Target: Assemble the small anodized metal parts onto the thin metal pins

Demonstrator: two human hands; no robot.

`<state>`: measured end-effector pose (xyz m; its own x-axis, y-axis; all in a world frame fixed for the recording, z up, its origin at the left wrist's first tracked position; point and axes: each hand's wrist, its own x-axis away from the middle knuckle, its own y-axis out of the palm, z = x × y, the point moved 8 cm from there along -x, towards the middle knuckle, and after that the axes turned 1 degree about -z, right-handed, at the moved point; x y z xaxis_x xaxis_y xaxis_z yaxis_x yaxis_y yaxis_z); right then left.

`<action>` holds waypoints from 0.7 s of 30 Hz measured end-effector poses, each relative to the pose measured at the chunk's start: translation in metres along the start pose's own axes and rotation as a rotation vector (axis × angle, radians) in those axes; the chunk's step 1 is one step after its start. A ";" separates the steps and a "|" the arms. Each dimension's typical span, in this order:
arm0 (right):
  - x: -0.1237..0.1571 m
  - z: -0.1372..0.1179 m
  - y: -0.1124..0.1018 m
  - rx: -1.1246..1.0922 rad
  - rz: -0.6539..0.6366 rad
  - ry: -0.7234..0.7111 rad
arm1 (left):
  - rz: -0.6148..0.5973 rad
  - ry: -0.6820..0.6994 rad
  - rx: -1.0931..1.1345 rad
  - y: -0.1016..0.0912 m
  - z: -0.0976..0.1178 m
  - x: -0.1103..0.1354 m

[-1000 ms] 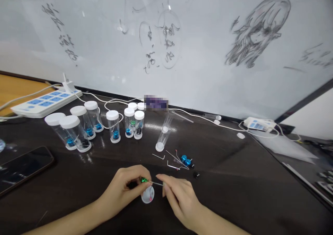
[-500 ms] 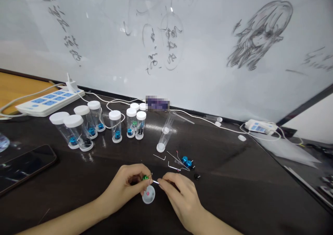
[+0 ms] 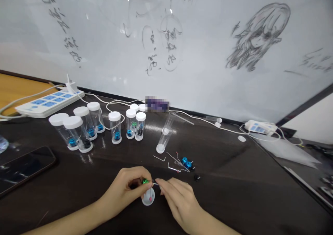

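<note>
While the left hand pinches a small green part between thumb and forefinger, the right hand faces it from the other side, its fingers closed narrowly on a thin metal rod. The rod points toward the green part; whether its tip touches is too small to tell. A thin wire with a pink end hangs below the left fingertips, in front of a round white cap. Whether the cap is gripped or lies on the bench cannot be told.

Beyond the right hand, two blue wheels lie close together beside some thin wires, with a small black piece nearer the hand. Two bent metal keys lie just to the left of these. Behind them stands a clear tube with a white base.

Farther left is a group of clear tubes with white lids, several with blue parts at the bottom. A dark phone and a white power strip lie at the left, and a whiteboard rises behind the bench.
</note>
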<state>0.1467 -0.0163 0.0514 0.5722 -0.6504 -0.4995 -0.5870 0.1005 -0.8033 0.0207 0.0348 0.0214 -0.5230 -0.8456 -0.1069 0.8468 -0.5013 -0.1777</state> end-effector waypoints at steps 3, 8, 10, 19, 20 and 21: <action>-0.002 0.001 0.000 -0.019 0.005 0.018 | 0.005 -0.001 0.024 -0.001 0.000 0.000; -0.004 0.002 -0.003 0.010 0.034 0.042 | 0.032 -0.046 0.130 -0.005 -0.006 -0.004; -0.003 -0.001 -0.006 0.011 0.054 0.019 | 0.023 -0.050 0.153 -0.005 -0.006 -0.005; -0.001 0.002 -0.002 -0.119 0.034 -0.022 | -0.008 -0.023 0.078 -0.001 -0.002 -0.002; 0.000 0.003 0.000 -0.143 0.013 -0.015 | -0.019 -0.013 0.058 0.000 -0.001 -0.001; 0.000 0.004 0.001 -0.160 -0.001 -0.009 | -0.027 -0.005 0.043 0.001 0.000 -0.001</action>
<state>0.1485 -0.0136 0.0496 0.5780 -0.6433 -0.5021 -0.6695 -0.0221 -0.7424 0.0223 0.0351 0.0215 -0.5457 -0.8322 -0.0980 0.8356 -0.5317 -0.1380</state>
